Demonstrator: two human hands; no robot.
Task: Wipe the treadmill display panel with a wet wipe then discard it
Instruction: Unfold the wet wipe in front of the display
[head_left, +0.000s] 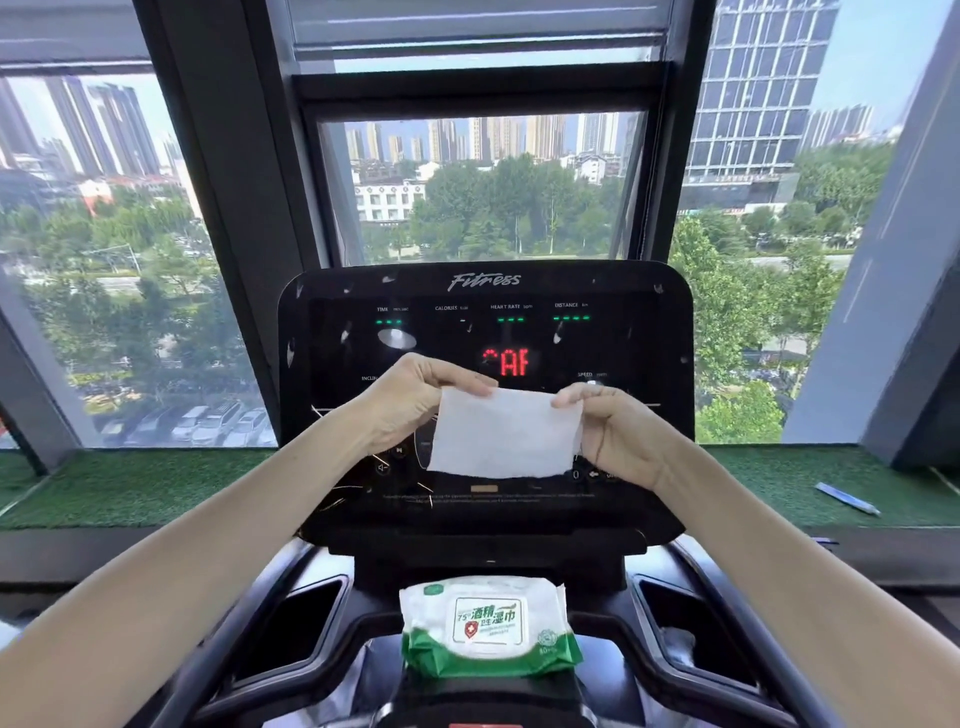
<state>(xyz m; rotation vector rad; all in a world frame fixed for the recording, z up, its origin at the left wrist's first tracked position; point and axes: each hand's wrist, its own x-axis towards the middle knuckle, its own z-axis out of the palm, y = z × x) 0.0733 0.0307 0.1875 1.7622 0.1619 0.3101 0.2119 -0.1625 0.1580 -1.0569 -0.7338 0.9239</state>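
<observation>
A white wet wipe (501, 434) hangs spread out flat in front of the black treadmill display panel (485, 332). My left hand (415, 400) pinches its upper left corner and my right hand (615, 431) pinches its upper right edge. The wipe covers the panel's lower middle buttons. The panel shows red letters and green dashes, with pale smudges scattered over its glossy face. A green and white pack of wet wipes (488, 626) lies on the console tray below the panel, its lid closed.
Two dark cup holders (296, 623) (675, 618) flank the pack. Green turf ledges (140, 488) run along the window on both sides, and a blue pen-like object (847, 498) lies on the right ledge. Large windows stand behind the panel.
</observation>
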